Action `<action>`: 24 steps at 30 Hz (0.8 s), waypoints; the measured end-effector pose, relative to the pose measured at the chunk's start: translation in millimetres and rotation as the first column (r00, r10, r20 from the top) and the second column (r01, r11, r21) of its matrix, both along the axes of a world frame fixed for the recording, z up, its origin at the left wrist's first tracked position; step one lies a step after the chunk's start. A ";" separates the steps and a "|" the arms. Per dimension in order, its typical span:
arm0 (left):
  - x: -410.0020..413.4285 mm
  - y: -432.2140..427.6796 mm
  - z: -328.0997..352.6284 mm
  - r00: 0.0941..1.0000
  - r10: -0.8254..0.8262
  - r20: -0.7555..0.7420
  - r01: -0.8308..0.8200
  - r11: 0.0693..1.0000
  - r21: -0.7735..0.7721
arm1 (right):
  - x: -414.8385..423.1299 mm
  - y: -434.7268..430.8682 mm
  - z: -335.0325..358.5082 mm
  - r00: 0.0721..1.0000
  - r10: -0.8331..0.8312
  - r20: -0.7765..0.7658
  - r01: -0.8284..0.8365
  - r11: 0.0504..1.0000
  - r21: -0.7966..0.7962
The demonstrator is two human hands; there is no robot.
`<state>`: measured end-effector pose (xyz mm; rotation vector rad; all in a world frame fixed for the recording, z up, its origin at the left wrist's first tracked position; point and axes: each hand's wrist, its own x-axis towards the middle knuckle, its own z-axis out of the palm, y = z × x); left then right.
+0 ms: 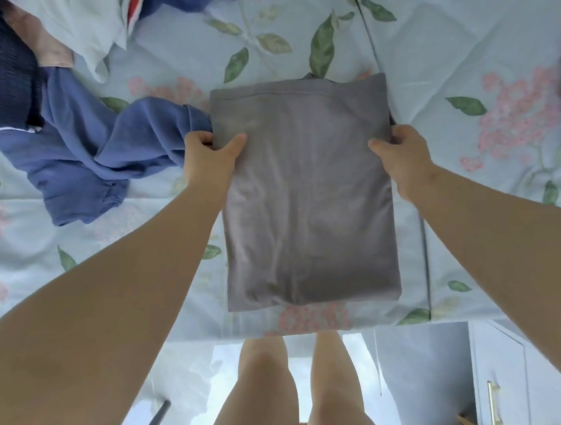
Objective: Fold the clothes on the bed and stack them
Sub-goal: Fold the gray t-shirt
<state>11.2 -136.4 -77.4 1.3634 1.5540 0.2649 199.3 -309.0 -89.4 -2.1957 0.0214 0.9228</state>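
Evenly, arms outstretched, left hand (211, 160) and right hand (402, 159) pinch opposite sides of the grey garment (308, 204).

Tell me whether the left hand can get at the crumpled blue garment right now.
Probably yes: the blue garment lies right beside the left hand with nothing between, but that hand must first release the folded grey garment it pinches.

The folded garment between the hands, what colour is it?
Plain grey, no pattern; the garment shows clearly in the head view.
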 end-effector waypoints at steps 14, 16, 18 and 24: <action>-16.2 -12.4 12.8 0.998 -0.063 0.004 0.063 0.984 -0.165 | -6.7 -6.7 5.1 0.999 -0.047 -0.028 0.047 0.999 0.024; -29.3 -33.2 3.0 0.999 -0.043 -0.024 0.036 0.970 -0.239 | -29.1 -25.7 -0.8 0.994 -0.050 -0.093 0.047 0.998 -0.036; -39.7 -53.7 -2.5 0.997 0.002 -0.073 -0.025 0.945 -0.325 | -46.8 -42.1 -1.6 0.984 -0.058 -0.169 0.050 0.997 -0.055; -45.9 -58.1 1.4 0.998 0.005 0.060 0.025 0.867 -0.497 | -51.9 -56.8 10.1 0.886 -0.124 -0.447 0.160 0.986 0.043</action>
